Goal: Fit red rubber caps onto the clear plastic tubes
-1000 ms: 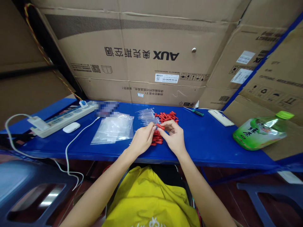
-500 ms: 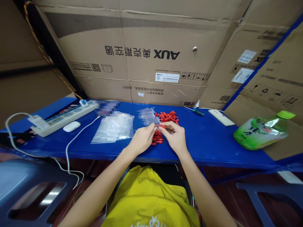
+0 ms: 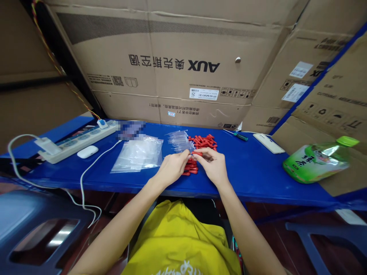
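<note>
My right hand (image 3: 213, 165) pinches a small red rubber bulb (image 3: 197, 153) between thumb and fingers. Its fingertips meet those of my left hand (image 3: 172, 167), which are pressed together; what they grip is hidden. Just beyond my hands lies a bunch of thin clear dropper tubes (image 3: 179, 141), side by side on the blue table. A heap of red rubber bulbs (image 3: 204, 141) sits to their right. Closer to me, more red bulbs (image 3: 191, 168) show below and between my hands, partly covered by them.
Clear zip bags (image 3: 137, 154) lie left of my hands. Farther left are a power strip (image 3: 80, 139), a white earbud case (image 3: 87, 151) and cables. Rightward are a screwdriver (image 3: 240, 136), a phone (image 3: 268, 143) and a green bottle (image 3: 315, 162). Cardboard (image 3: 172, 34) stands behind.
The view has shifted slightly. Both hands stay together in nearly the same place, with the red bulb still in my right fingers.
</note>
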The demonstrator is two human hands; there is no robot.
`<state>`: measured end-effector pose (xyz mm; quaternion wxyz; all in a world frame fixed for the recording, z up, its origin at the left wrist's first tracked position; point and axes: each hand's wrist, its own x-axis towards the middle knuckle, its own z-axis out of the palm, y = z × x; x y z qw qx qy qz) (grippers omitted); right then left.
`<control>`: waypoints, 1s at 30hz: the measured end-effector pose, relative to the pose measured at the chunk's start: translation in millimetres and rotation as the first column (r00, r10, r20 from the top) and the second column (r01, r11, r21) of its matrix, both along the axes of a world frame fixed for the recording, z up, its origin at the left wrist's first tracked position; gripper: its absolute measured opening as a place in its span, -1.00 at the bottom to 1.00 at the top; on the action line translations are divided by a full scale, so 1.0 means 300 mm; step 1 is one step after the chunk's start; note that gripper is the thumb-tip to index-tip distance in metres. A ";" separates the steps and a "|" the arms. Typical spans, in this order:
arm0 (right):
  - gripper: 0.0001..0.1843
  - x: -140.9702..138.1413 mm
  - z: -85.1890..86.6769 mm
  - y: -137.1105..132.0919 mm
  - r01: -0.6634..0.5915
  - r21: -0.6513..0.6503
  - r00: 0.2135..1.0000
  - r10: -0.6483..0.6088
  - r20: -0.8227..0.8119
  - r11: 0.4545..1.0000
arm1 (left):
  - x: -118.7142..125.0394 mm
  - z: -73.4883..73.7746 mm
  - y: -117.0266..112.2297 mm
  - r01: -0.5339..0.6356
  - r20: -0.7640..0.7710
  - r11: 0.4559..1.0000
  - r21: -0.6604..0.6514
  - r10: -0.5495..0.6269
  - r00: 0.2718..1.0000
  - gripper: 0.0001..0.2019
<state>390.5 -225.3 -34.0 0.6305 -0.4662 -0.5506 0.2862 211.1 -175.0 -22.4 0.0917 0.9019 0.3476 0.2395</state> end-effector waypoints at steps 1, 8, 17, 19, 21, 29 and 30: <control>-0.82 0.000 0.000 0.000 -0.001 0.000 1.000 0.001 -0.001 1.000 | 0.000 -0.001 0.001 -0.003 -0.010 1.000 0.011 0.003 1.000 -0.71; -0.82 0.005 -0.004 0.001 0.004 -0.012 1.000 -0.004 0.017 1.000 | -0.002 0.000 0.000 -0.017 -0.058 0.999 0.031 0.019 0.998 -0.74; -0.75 0.007 -0.001 0.005 -0.063 -0.074 0.998 0.061 -0.035 0.995 | 0.001 0.000 -0.004 -0.045 -0.087 0.997 0.070 0.051 0.995 -0.73; -0.73 0.018 0.010 0.001 -0.101 -0.100 0.994 0.096 -0.051 0.990 | 0.003 0.003 -0.008 -0.048 -0.068 0.995 0.088 0.054 0.996 -0.70; -0.71 0.036 0.021 -0.005 -0.134 -0.121 0.991 0.130 -0.042 0.984 | 0.008 0.006 -0.012 -0.037 -0.050 0.993 0.109 0.043 0.998 -0.69; -0.70 0.122 0.046 -0.011 -0.120 -0.145 0.991 0.126 0.032 0.982 | 0.020 -0.005 -0.005 0.024 0.000 0.988 0.153 -0.025 1.000 -0.68; -0.70 0.125 0.047 -0.010 -0.113 -0.137 0.993 0.118 0.027 0.984 | 0.020 -0.007 -0.003 0.030 0.006 0.989 0.148 -0.031 0.999 -0.68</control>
